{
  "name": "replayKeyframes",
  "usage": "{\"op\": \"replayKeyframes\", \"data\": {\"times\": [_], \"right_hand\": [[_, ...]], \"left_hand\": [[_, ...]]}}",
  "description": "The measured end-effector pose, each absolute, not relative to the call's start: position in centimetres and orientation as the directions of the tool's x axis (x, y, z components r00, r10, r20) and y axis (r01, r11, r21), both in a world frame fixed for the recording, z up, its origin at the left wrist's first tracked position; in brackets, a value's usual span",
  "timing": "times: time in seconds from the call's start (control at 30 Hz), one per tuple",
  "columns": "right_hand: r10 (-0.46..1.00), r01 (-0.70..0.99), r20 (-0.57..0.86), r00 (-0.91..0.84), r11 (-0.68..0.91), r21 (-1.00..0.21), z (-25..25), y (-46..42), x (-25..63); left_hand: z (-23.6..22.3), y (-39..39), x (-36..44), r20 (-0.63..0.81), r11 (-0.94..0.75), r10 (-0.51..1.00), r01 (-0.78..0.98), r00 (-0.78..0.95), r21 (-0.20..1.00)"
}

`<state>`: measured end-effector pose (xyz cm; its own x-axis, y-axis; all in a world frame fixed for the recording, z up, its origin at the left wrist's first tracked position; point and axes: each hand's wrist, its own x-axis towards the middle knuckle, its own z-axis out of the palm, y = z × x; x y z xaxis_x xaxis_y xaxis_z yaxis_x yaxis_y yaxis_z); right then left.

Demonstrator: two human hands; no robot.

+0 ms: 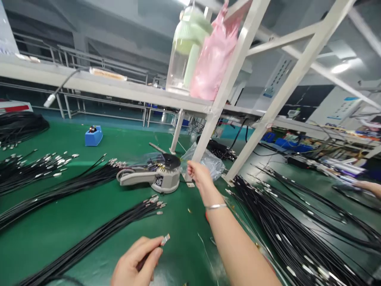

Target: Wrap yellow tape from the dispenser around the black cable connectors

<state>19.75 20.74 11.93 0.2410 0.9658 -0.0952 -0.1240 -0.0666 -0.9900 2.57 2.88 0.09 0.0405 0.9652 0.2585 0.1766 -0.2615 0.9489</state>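
Note:
My left hand (138, 260), at the bottom centre, pinches a small metal-tipped cable connector (166, 239) between thumb and forefinger. A cable behind it is hidden by the hand. My right hand (199, 174) is stretched far forward, a silver bangle (216, 206) on its wrist. Its fingers are curled together beside a round grey machine (166, 180) with a black disc on top, which looks like a tape dispenser. What those fingers hold, if anything, is too small to make out. A bundle of black cables (113, 226) lies left of my hands, its connector ends close to the machine.
More black cable bundles lie left (71, 186) and right (279, 222) on the green table (98, 254). A blue tape holder (93, 137) stands further back. White posts (205, 139) carry a shelf with a bottle (181, 59) and a pink bag (212, 63). Another person's hand (369, 187) shows far right.

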Motion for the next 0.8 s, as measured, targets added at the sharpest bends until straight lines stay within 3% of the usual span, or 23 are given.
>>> {"op": "replayKeyframes", "data": {"times": [0.17, 0.3, 0.5, 0.8], "right_hand": [[0.983, -0.297, -0.001, 0.185, 0.055, -0.953, 6.6, 5.8, 19.8], [0.979, -0.423, -0.094, 0.18, -0.009, -0.906, 0.8, -3.9, 17.5], [0.971, -0.449, 0.047, 0.232, 0.15, -0.881, -0.9, -5.6, 14.8], [0.975, -0.479, 0.037, 0.218, 0.14, -0.867, -1.0, -5.8, 14.0]], "left_hand": [[1.9, 1.4, 2.9, 0.404, -0.375, 0.914, 0.289, -0.044, 0.881], [2.1, 0.2, 3.8, 0.531, -0.484, 0.847, 0.368, -0.032, 0.794], [2.2, -0.9, 4.0, 0.6, -0.558, 0.798, 0.441, 0.054, 0.703], [2.4, -1.5, 3.3, 0.651, -0.651, 0.741, 0.415, 0.163, 0.636]]}}
